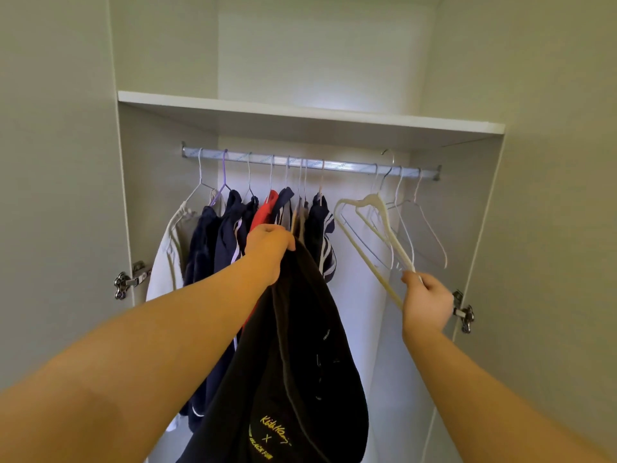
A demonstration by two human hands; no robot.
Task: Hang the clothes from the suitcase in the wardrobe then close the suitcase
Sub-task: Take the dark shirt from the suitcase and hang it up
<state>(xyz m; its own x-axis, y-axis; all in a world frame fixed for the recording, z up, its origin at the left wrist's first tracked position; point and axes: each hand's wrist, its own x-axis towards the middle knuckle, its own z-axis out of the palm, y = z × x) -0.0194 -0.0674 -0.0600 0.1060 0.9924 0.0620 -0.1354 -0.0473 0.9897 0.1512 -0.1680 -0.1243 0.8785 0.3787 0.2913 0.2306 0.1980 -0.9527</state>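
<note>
Wardrobe (150, 195) fills the frame, its doors swung wide to either side. White shelf (300, 111) crosses the upper half. Just beneath it a metal rail (334, 165) runs from centre left to centre right.

On the left and middle of the rail hangs a packed row of clothes (207, 235): a pale piece at the far left, then several navy ones with white stripes and a red one among them. In front of that row, lower centre of the frame, a black garment (300, 329) with yellow lettering near its bottom edge dangles freely.

On the right part of the rail hang empty wire hangers (430, 228) and, ahead of them, a cream hanger (391, 232) tilted down to the right. Its hook appears to sit on the rail, though the hooks crowd together there and it is hard to be sure.

The left hand (268, 248), centre of the frame, has its fingers bunched round the top of the black garment. The right hand (427, 302), right of centre, pinches the cream hanger's lower end.

Metal hinges show at the left (128, 280) and right (464, 312) edges.
</note>
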